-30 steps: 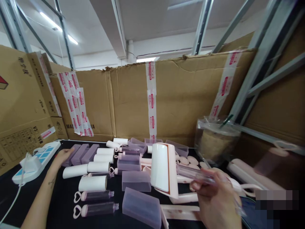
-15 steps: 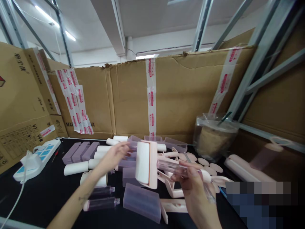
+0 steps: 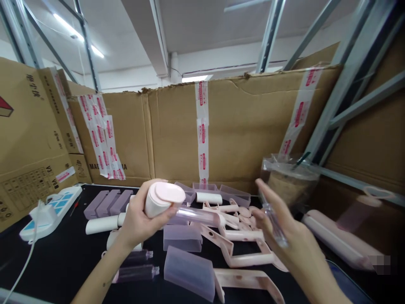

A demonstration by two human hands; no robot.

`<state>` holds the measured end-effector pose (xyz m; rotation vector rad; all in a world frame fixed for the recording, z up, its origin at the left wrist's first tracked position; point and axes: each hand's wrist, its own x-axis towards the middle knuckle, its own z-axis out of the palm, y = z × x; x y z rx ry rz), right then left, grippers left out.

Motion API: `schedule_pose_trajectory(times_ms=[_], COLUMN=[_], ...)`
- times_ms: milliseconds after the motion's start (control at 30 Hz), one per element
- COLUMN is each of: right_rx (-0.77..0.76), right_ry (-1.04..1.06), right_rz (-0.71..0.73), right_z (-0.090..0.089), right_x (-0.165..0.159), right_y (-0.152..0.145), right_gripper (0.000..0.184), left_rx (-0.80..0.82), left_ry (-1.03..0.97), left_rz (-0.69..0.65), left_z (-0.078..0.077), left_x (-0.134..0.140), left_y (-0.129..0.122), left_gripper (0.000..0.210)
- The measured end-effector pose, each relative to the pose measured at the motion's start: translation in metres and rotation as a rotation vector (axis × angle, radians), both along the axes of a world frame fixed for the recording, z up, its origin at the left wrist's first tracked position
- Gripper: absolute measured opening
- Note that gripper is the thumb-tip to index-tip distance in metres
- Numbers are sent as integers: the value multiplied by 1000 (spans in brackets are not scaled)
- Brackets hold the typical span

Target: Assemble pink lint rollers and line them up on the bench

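Note:
My left hand point(image 3: 139, 215) grips a lint roller by its white roll point(image 3: 155, 205), with the pale pink end cap point(image 3: 169, 193) facing up and right. The roller's clear pinkish handle point(image 3: 198, 215) points right, away from my fingers. Held in the palm of my right hand point(image 3: 284, 223) is what looks like a screwdriver with a clear handle point(image 3: 274, 226); its thin shaft is partly hidden by the fingers. That hand is apart from the lint roller. Below lie pale pink frame-shaped handle parts point(image 3: 249, 259) and translucent purple covers point(image 3: 189, 270).
White paper rolls point(image 3: 101, 224) and purple covers point(image 3: 107, 202) lie at left, near a power strip point(image 3: 52, 215). Pink oval discs point(image 3: 245, 213) lie near the back. A bagged drink cup point(image 3: 289, 181) stands back right. A cardboard wall point(image 3: 171, 131) closes the far side.
My right hand has let go of the lint roller's handle and moved right, keeping the clear-handled tool. My left hand has come onto the roll, which has turned to show its end cap.

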<state>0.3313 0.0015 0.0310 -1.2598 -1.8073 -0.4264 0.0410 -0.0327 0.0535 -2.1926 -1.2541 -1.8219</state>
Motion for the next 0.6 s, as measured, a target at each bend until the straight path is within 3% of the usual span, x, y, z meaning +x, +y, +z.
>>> schedule_pose_trajectory(times_ms=[100, 167, 233, 300, 367, 600], right_rx=[108, 239, 264, 196, 143, 106], right_ry=[29, 48, 29, -28, -94, -144], right_rz=[-37, 101, 271, 418, 517, 614], right_z=[13, 16, 15, 10, 4, -14], right_x=[-6, -17, -30, -42, -51, -56], right_y=[5, 3, -1, -7, -10, -5], right_gripper=[56, 42, 29, 23, 29, 28], left_rx=[215, 323, 405, 448, 460, 458], left_ry=[354, 568, 716, 802, 852, 929], left_rz=[194, 275, 300, 308, 324, 321], left_z=[7, 3, -6, -17, -29, -54], left_x=[7, 12, 17, 19, 20, 24], left_y=[-6, -3, 3, 10, 16, 20], left_gripper=[45, 45, 47, 49, 46, 30])
